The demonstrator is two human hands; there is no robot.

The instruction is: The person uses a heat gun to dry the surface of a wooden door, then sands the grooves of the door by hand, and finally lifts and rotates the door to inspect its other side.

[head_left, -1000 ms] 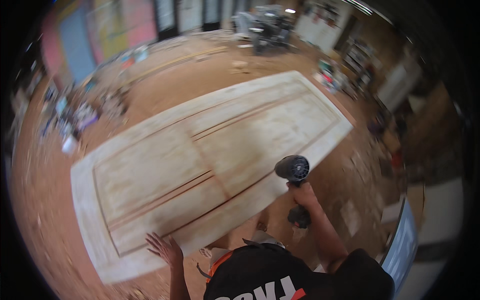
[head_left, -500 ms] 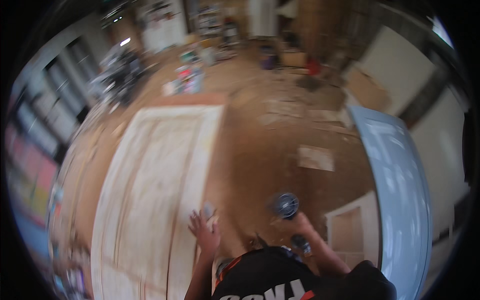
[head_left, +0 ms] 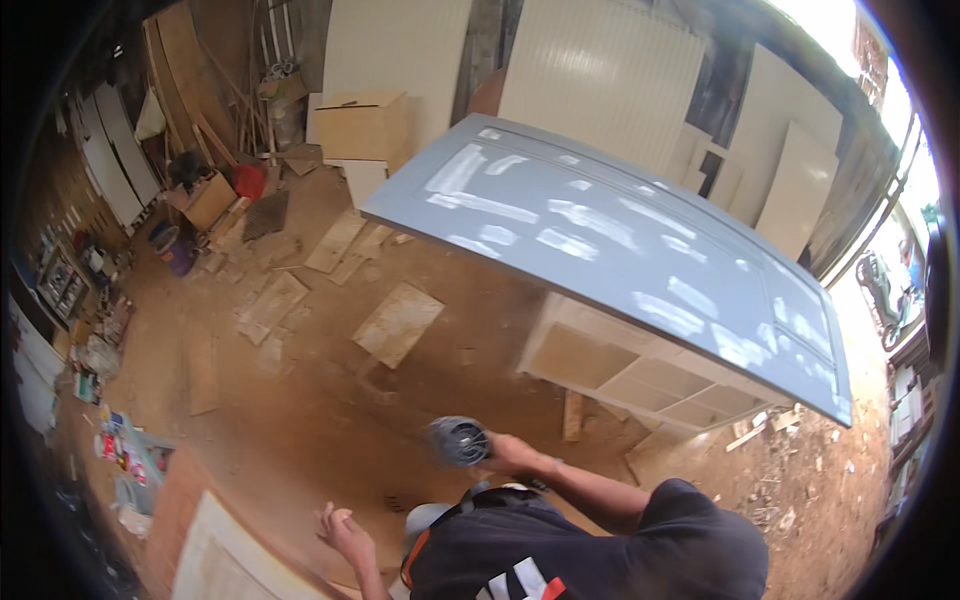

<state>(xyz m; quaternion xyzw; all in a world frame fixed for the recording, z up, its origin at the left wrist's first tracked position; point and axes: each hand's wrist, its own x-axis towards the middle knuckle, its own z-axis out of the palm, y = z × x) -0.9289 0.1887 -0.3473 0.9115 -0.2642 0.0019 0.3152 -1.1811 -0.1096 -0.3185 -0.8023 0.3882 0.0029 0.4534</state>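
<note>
My right hand point(head_left: 512, 455) is closed round a dark power tool with a round, spoked end point(head_left: 460, 441), held out in front of my body. The tool's exact kind cannot be made out. Lower and to the left, my left hand point(head_left: 346, 534) is in the air with fingers loosely apart and nothing visible in them. It is nearest to a white panelled door point(head_left: 222, 558), whose corner shows at the lower left. Beyond my right arm lies a blue-grey panelled door point(head_left: 620, 275) with white patches smeared over it, raised above a white cabinet frame point(head_left: 588, 355).
Flat wood offcuts point(head_left: 400, 324) are scattered on the brown dirt floor. A cardboard-coloured box point(head_left: 362, 130) and tall pale panels point(head_left: 600, 80) stand behind the blue-grey door. A purple bucket point(head_left: 174, 250) and cans point(head_left: 122, 440) are to the left.
My view has swung right, so the blue-grey door is now central and the white door is at the lower left. My left hand is now off the white door's edge; the tool stays in my right hand.
</note>
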